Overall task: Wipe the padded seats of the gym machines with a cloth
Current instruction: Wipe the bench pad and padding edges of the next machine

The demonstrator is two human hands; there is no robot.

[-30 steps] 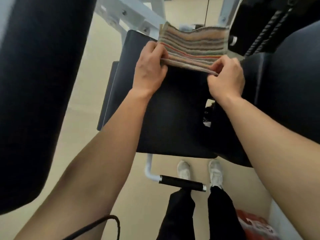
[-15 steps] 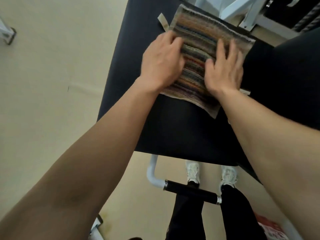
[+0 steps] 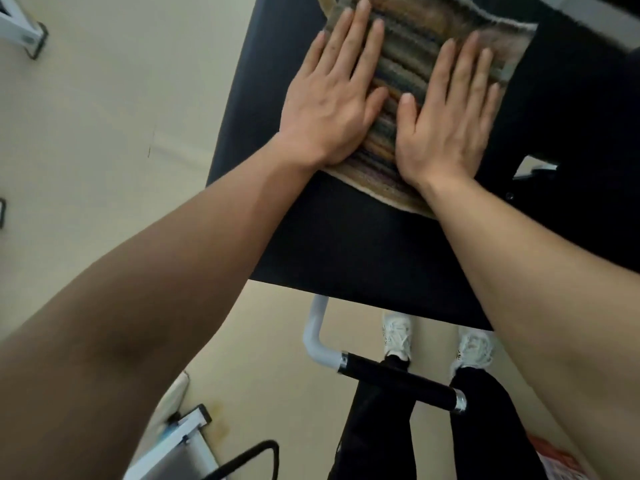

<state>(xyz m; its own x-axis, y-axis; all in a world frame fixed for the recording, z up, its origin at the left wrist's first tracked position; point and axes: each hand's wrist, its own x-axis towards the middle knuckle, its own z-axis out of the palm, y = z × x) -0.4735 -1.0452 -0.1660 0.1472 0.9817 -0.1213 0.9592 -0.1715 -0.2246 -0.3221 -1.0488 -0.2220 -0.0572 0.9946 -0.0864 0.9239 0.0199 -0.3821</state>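
Observation:
A striped, multicoloured cloth [image 3: 408, 74] lies spread flat on the black padded seat [image 3: 346, 237] of a gym machine. My left hand [image 3: 332, 98] presses flat on the cloth's left half, fingers stretched out and slightly apart. My right hand [image 3: 446, 119] lies flat on the cloth's right half, also with fingers extended. Both palms cover much of the cloth; its near edge shows between and below my wrists.
A white tube with a black grip handle [image 3: 398, 379] sticks out below the seat's near edge, above my shoes [image 3: 398, 334]. Another black pad [image 3: 588, 133] adjoins on the right. White machine feet [image 3: 20, 32] and frame parts [image 3: 180, 438] stand on the beige floor.
The cloth was held folded by its edge, then laid flat on the seat. Both hands now press on it with fingers fully spread; the view has shifted closer.

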